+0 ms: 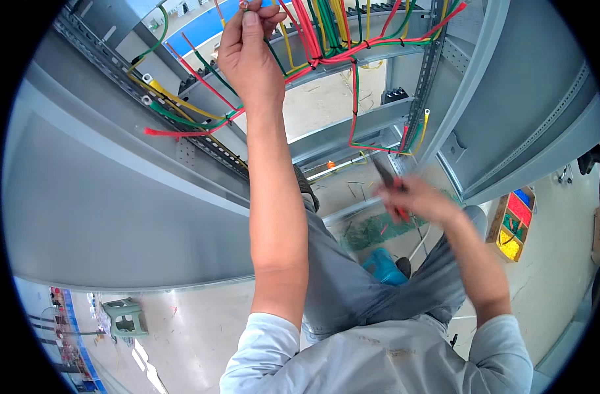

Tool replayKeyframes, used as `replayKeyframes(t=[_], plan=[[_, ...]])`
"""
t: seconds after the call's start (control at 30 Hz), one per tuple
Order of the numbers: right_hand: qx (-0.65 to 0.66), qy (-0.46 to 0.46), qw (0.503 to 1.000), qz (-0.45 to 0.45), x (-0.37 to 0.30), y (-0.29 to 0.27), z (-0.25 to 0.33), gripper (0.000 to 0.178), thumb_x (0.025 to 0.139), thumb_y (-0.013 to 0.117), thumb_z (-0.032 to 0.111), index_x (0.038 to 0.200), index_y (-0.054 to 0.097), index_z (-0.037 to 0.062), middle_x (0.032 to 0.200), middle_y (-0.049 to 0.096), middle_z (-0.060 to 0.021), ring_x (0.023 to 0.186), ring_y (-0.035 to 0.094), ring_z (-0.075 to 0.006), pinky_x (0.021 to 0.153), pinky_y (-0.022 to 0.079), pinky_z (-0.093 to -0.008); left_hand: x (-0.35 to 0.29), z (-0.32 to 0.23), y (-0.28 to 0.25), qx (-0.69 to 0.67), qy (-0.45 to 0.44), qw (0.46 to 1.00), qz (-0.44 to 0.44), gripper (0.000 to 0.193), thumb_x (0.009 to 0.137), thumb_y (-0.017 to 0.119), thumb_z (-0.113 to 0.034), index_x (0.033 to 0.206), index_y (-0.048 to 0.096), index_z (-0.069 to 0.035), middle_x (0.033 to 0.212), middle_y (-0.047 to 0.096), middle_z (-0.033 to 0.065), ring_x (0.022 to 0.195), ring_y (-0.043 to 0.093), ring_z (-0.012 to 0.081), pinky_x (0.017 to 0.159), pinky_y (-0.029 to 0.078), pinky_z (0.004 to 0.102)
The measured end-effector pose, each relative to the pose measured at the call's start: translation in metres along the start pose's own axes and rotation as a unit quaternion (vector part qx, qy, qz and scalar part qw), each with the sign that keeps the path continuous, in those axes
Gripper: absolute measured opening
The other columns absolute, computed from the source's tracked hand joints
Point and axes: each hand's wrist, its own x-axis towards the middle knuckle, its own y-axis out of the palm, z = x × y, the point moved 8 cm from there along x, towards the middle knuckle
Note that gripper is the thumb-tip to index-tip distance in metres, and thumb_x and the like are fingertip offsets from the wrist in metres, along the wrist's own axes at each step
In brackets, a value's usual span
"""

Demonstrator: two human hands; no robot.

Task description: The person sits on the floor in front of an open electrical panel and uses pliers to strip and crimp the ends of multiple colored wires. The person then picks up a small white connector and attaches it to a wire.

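Observation:
My left hand (pixel 252 56) is raised at the top of the head view, thumb and fingers pinched on a small wire end (pixel 244 6) that looks reddish and coppery. Part of that wire is cut off by the picture's edge. Lower and to the right, my right hand (pixel 423 200), smeared by motion, grips a pair of pliers (pixel 393 187) with red handles and dark jaws pointing up and left. Behind my left hand, a tied bundle of red, green and yellow wires (pixel 326 59) runs across the grey metal cabinet frame (pixel 352 123).
Thick yellow, green and red cables with lugs (pixel 156 85) stick out at the left. Grey panels (pixel 135 210) flank me. A divided box of coloured parts (pixel 512 226) sits on the floor at right, a blue object (pixel 384 266) between my legs, a green stool (pixel 126 318) lower left.

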Motion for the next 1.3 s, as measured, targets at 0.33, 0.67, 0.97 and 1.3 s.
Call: replayKeyframes(t=[0.33, 0.67, 0.97, 1.3], plan=[[0.236, 0.146, 0.961, -0.008, -0.054, 0.077, -0.279, 0.046, 0.092, 0.067, 0.014, 0.132, 0.055, -0.0043, 0.086, 0.066, -0.0085, 0.072, 0.064, -0.0182, 0.063, 0.052, -0.0326, 0.002, -0.009, 0.006, 0.055, -0.007, 0.998, -0.013, 0.028, 0.103, 0.059, -0.014, 0.123, 0.063, 0.006, 0.106, 0.07, 0.0148, 0.094, 0.068, 0.0214, 0.092, 0.054, 0.0377], [-0.222, -0.218, 0.927, -0.208, -0.025, -0.002, -0.025, 0.046, 0.098, 0.059, 0.019, 0.142, 0.053, 0.0095, 0.096, 0.065, -0.0171, 0.089, 0.064, -0.0368, 0.079, 0.051, -0.0424, -0.012, -0.015, 0.016, 0.078, -0.009, 0.997, -0.019, 0.027, 0.103, 0.058, -0.013, 0.122, 0.065, 0.005, 0.104, 0.071, 0.0121, 0.092, 0.068, 0.019, 0.089, 0.054, 0.0343], [-0.506, -0.448, 0.581, -0.452, -0.014, -0.04, 0.276, 0.055, 0.086, 0.062, 0.006, 0.14, 0.058, 0.0162, 0.089, 0.062, -0.0131, 0.088, 0.062, -0.0331, 0.073, 0.05, -0.0455, -0.021, -0.023, 0.021, 0.104, -0.037, 0.993, 0.037, 0.027, 0.104, 0.057, -0.014, 0.12, 0.065, 0.007, 0.096, 0.069, 0.0098, 0.089, 0.062, 0.0175, 0.086, 0.051, 0.0329], [-0.584, -0.456, 0.474, -0.477, -0.011, -0.025, 0.3, 0.056, 0.081, 0.068, 0.009, 0.136, 0.061, 0.0197, 0.093, 0.064, -0.0075, 0.09, 0.061, -0.0275, 0.076, 0.045, -0.0445, -0.021, -0.022, 0.017, 0.063, -0.056, 0.994, 0.07, 0.026, 0.104, 0.057, -0.014, 0.119, 0.065, 0.006, 0.096, 0.067, 0.0094, 0.086, 0.059, 0.0163, 0.081, 0.048, 0.0304]])
